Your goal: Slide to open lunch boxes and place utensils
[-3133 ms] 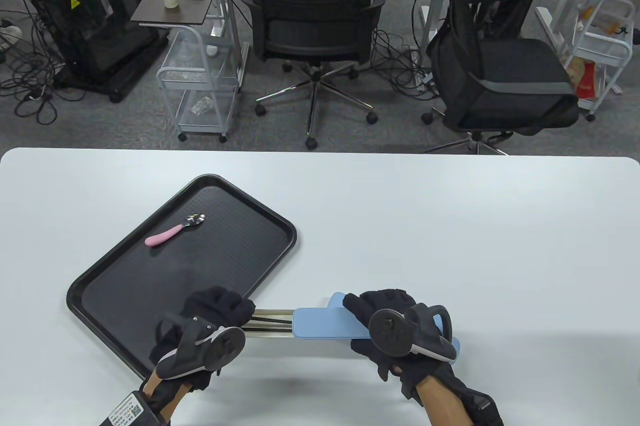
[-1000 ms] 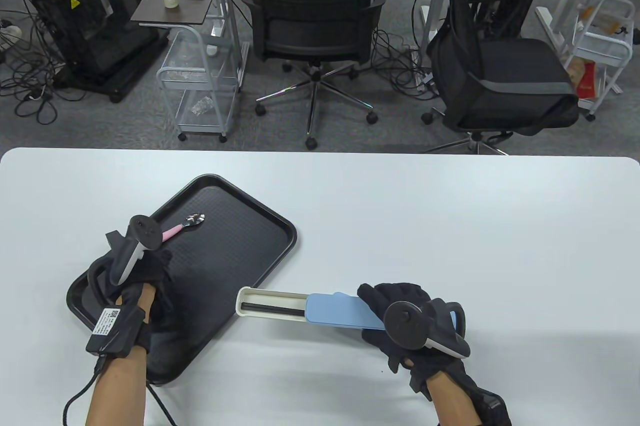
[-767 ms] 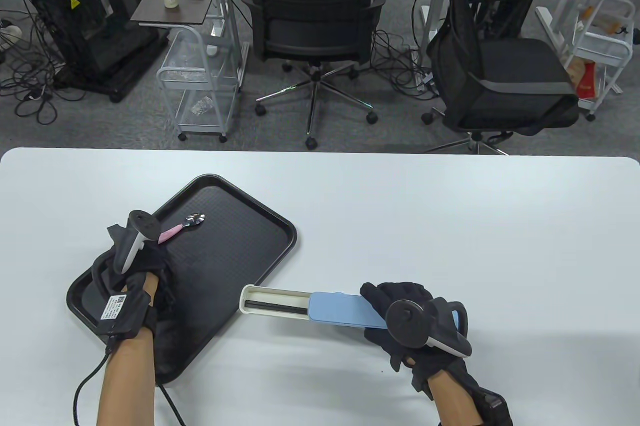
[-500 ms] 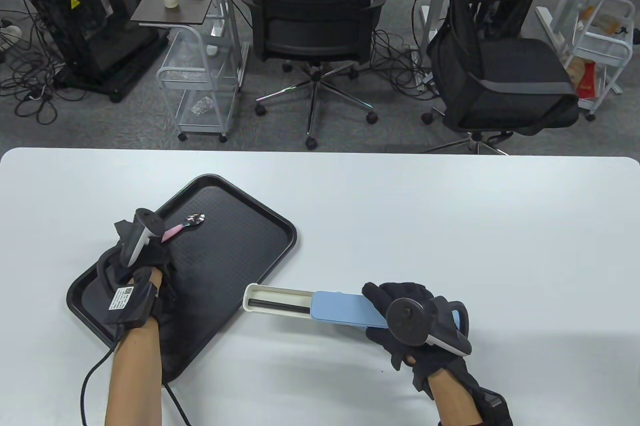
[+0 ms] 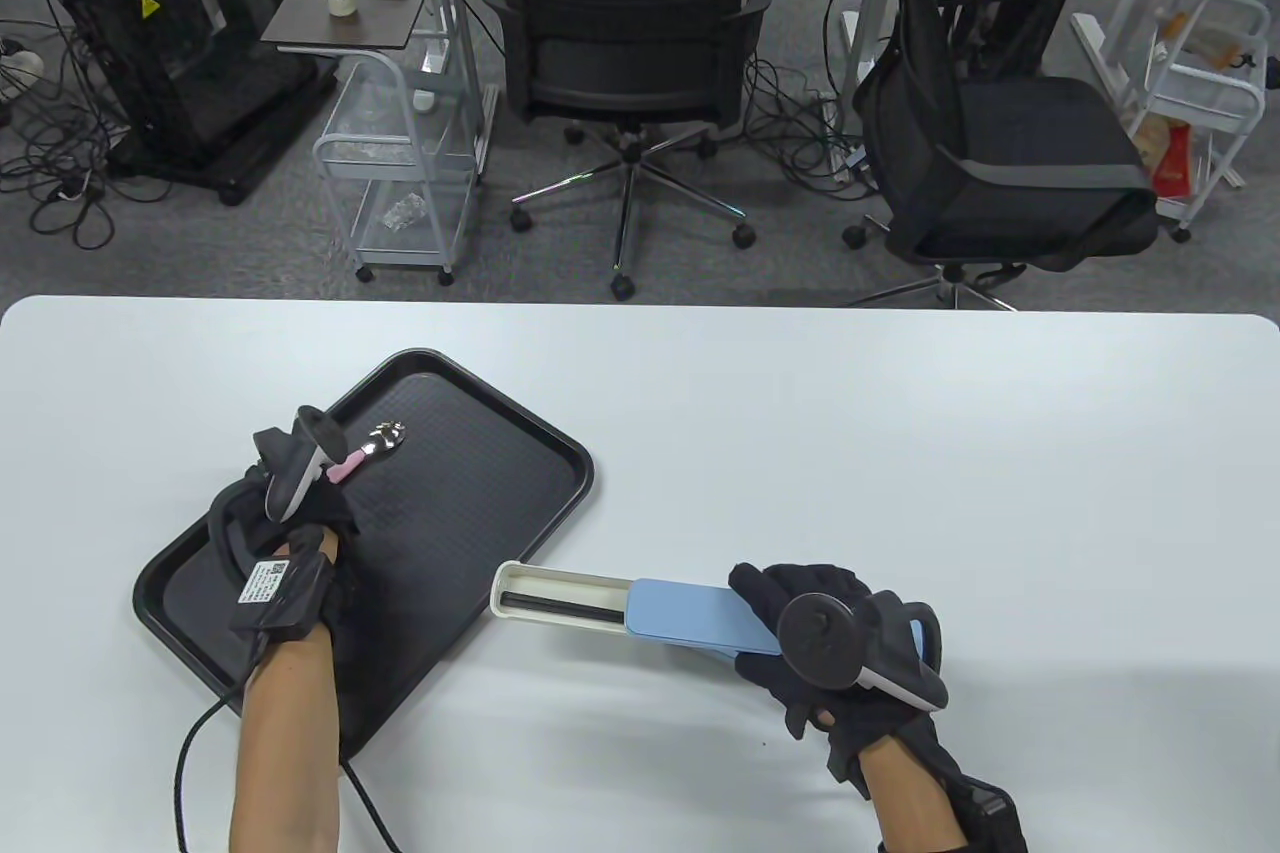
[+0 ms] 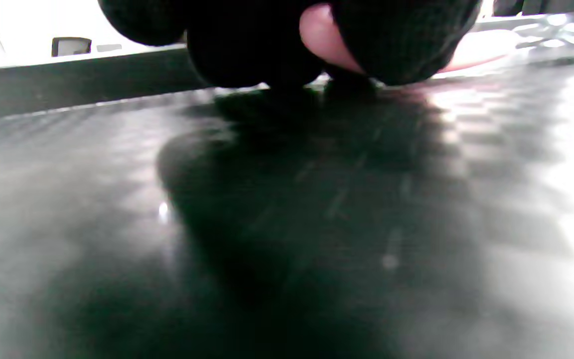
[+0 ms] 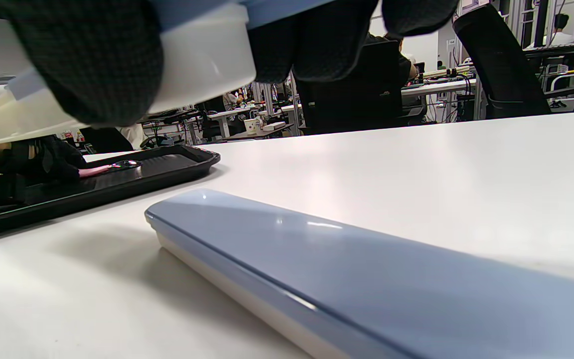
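- While your right hand grips the lunch box at lower centre of the table view, its blue lid is slid partway off; black utensils show in the open white end
- Right wrist view: that box is lifted off the table; a 2nd closed blue box lies under it
- Your left hand, mid-left, is on the black tray w/ fingers clenched on the pink spoon handle
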